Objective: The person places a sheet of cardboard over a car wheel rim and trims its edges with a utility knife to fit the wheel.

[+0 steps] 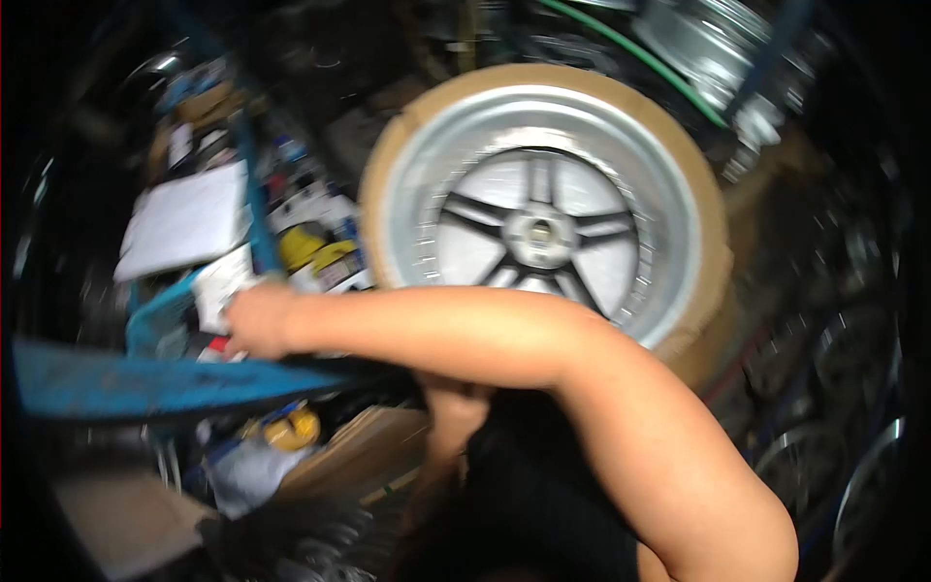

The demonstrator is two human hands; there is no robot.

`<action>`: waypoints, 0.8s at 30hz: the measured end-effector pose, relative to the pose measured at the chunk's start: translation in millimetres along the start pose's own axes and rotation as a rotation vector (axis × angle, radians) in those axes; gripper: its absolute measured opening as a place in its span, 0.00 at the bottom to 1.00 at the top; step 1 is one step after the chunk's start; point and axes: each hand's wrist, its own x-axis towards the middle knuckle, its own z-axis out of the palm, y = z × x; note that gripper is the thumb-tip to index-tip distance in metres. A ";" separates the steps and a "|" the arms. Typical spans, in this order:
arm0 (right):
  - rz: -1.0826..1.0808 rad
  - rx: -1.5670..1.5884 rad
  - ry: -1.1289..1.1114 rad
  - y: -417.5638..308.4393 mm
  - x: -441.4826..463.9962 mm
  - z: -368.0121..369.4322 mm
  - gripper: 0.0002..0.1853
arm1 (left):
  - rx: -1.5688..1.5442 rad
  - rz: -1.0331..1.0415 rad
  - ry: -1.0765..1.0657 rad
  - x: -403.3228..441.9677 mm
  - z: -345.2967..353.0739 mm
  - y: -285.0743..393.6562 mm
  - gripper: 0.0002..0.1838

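Wheel (540,238) taken as landmark: bare silvery metal, round, deep smooth barrel, with paired dark spokes running to a pale hub. Tan band (714,233), matte and cardboard-like, encircles the wheel's outer edge.

Right hand (260,320): left of the wheel, at the end of a bare forearm that crosses over the wheel's near edge. Fingers blurred; cannot tell whether they pinch anything. Hand overlaps the corner of a white sheet (221,281), thin and paper-like; a small red piece (215,345) shows just below the fingers. Both appear at a turquoise plastic basket (145,330), farther left of the wheel. Above the basket, also left of the wheel: white slab (184,223), flat, four-sided, matte.

Left hand (456,405): just below the wheel's near edge, partly hidden by the right forearm; finger state cannot be told.

Between basket and wheel: bright yellow items (315,250), soft-edged, among blurred packets. Below and left of the wheel: long blue bar (145,380), scuffed and tapering; under it a round yellow object (294,427) and a creased cardboard sheet (359,446). Above and right of the wheel: slender green hose (635,47), curved, beside shiny curved metalwork (708,44).
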 end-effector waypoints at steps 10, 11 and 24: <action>0.297 -0.250 0.501 -1.1 -326.0 -64.8 0.11 | 0.095 0.185 -0.146 33.8 40.4 25.3 0.11; 0.262 -0.234 0.736 -11.0 -367.3 -56.5 0.10 | 0.068 0.172 -0.147 40.0 41.1 31.3 0.12; 2.169 0.311 1.451 -18.6 -801.3 358.9 0.37 | 0.129 0.235 0.068 43.3 73.3 9.4 0.19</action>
